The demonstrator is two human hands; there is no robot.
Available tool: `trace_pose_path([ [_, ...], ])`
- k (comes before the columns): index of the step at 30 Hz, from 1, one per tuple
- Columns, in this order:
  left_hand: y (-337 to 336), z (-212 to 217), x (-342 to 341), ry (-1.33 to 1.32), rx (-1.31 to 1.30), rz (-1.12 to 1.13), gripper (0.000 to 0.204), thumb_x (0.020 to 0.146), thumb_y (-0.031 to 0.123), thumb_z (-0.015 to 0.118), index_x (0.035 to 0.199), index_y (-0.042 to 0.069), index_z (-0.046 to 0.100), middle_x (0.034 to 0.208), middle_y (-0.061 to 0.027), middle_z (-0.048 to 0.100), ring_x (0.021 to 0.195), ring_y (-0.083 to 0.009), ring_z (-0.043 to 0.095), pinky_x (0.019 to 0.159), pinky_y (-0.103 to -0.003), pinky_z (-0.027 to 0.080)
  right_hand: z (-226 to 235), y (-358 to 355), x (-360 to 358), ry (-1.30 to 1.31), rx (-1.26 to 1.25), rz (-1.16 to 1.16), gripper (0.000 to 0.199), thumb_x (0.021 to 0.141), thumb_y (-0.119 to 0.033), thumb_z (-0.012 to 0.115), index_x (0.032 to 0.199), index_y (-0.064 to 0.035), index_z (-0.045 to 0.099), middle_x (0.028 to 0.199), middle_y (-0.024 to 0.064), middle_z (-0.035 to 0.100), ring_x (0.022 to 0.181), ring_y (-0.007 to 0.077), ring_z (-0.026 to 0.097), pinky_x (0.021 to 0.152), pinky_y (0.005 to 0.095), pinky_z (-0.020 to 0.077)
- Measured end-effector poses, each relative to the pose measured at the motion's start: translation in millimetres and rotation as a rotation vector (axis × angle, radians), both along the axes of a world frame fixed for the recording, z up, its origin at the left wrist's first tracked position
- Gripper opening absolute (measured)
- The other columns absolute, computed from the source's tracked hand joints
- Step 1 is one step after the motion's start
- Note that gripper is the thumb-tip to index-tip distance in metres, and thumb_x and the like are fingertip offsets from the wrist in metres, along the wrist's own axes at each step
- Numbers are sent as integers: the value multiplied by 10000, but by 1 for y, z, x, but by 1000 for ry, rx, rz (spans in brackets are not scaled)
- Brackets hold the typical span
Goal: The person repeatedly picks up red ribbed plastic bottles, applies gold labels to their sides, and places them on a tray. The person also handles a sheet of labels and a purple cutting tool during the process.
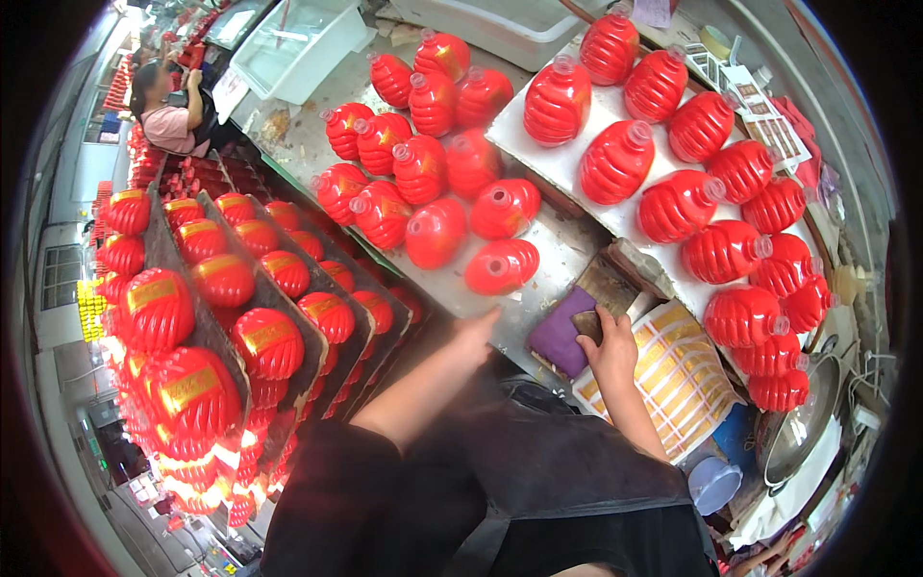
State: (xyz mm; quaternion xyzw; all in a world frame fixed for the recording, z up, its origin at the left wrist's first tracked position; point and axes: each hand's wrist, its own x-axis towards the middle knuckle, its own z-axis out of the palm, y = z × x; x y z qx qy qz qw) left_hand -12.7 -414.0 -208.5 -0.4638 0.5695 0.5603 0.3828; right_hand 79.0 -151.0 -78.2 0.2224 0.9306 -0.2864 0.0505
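Observation:
My left hand (476,333) reaches out at the table's near edge, just below a red ribbed bottle (502,267) lying on its side. Motion smears its fingers, so I cannot make out whether they hold anything. My right hand (612,348) has thumb and fingers around a small dark flat piece (591,325). That piece rests at the edge of a purple cloth pad (558,337). Beside this hand lies a sheet of gold labels (673,370) on white backing. More red bottles (420,168) with open necks are grouped on the table, beyond my left hand.
Several red bottles (615,162) lie on a raised white board (567,168) at the right. Racks of labelled red bottles (267,343) fill the left. White tubs (293,53) stand at the back, a metal pan (803,423) at right. Another person (173,120) sits far left.

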Motion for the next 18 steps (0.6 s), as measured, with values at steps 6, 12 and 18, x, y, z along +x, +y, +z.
trace_pose_path([
  [6,19,-2,-8,149,-34,145,920,923,179,782,1539,28,116,1394,-213,531,1146,-351,636,871,-571,577,-9,8,6,21,-59,26,695,703,-293,895,1309,-77,633,1049,165,590,941,378,658,801,446,556],
  [12,22,9,-12,106,-203,22,1056,800,289,895,1537,-42,215,1489,-225,471,1229,-379,585,934,-624,513,-18,9,9,60,-37,85,696,737,-280,880,1350,-83,617,1092,173,573,956,382,657,806,451,554],
  [18,18,6,-15,-2,-225,-78,1290,690,382,965,1556,-39,107,1596,-222,348,1352,-443,466,1011,-699,417,-24,10,8,68,-15,115,707,744,-281,874,1367,-85,606,1106,178,560,977,396,643,813,468,549],
])
